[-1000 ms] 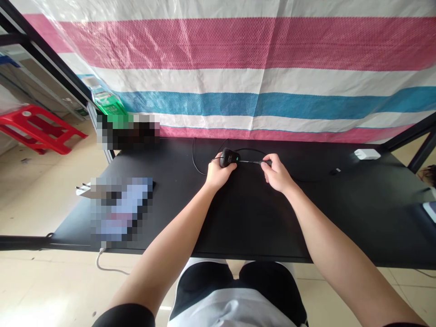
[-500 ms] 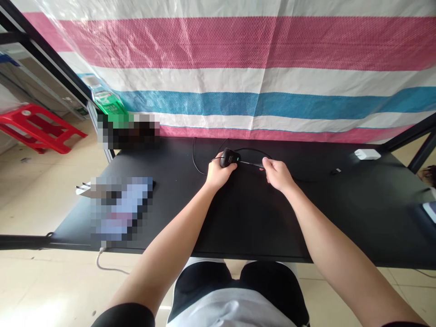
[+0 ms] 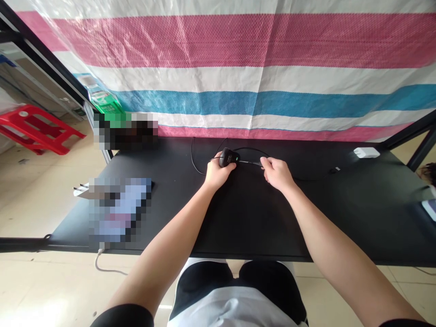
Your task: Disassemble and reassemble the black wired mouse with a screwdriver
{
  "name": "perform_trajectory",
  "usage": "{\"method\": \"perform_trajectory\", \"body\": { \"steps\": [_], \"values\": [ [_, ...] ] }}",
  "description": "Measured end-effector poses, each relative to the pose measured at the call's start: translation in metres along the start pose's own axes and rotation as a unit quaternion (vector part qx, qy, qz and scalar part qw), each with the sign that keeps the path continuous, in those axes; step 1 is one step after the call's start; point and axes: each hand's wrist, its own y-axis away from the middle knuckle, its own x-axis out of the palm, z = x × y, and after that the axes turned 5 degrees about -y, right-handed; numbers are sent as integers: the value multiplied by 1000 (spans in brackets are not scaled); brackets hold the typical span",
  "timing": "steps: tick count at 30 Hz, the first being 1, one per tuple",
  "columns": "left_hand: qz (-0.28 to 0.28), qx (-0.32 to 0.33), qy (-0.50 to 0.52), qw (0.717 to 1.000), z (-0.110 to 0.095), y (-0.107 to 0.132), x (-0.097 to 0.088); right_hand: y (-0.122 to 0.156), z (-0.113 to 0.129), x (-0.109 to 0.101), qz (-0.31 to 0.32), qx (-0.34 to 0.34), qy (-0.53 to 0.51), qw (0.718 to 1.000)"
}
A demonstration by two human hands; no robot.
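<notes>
My left hand (image 3: 217, 175) is closed around a black computer mouse (image 3: 226, 157), which has a small green spot near its right end. In my right hand (image 3: 278, 172) is a thin screwdriver (image 3: 249, 162), gripped by its dark handle. Its slim metal shaft points left and reaches the right end of the mouse; whether the tip sits in a screw is too small to tell. A thin black cable (image 3: 192, 156) loops over the table behind and beside the mouse. Most of the screwdriver's handle is hidden in my fingers.
On the black table (image 3: 252, 218) a blurred phone-like item (image 3: 124, 209) lies at left beside a plug (image 3: 81, 190). A white adapter (image 3: 366, 152) and a small dark piece (image 3: 334, 170) are at right. A green-labelled bottle (image 3: 107, 102) stands back left, before a striped sheet (image 3: 218, 41).
Both hands keep hold of the mouse and the screwdriver in nearly the same place. The whole view has shifted very slightly; nothing else has visibly moved.
</notes>
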Motion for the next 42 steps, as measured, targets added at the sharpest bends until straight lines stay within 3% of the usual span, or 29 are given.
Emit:
{"method": "perform_trajectory", "body": {
  "steps": [9,15,21,26,31,37,42],
  "values": [
    [4,-9,38,999,6,-4,2,3,-3,0,28,7,-82,996],
    [3,-59,155,986,14,-10,5,2,-1,-1,3,-21,-11,1000],
    [11,-89,236,968,5,-7,6,1,2,-2,-28,-24,13,999],
    [-16,-101,317,943,0,-6,5,1,-1,-3,-136,-38,-29,989],
    [13,-100,357,929,-3,-6,1,-7,-6,-11,-251,-18,-19,968],
    [34,-109,368,923,-3,-6,-3,-22,-27,-27,-320,34,62,945],
    [37,-118,380,917,-3,-7,-4,-28,-46,-35,-317,52,113,940]
  ]
}}
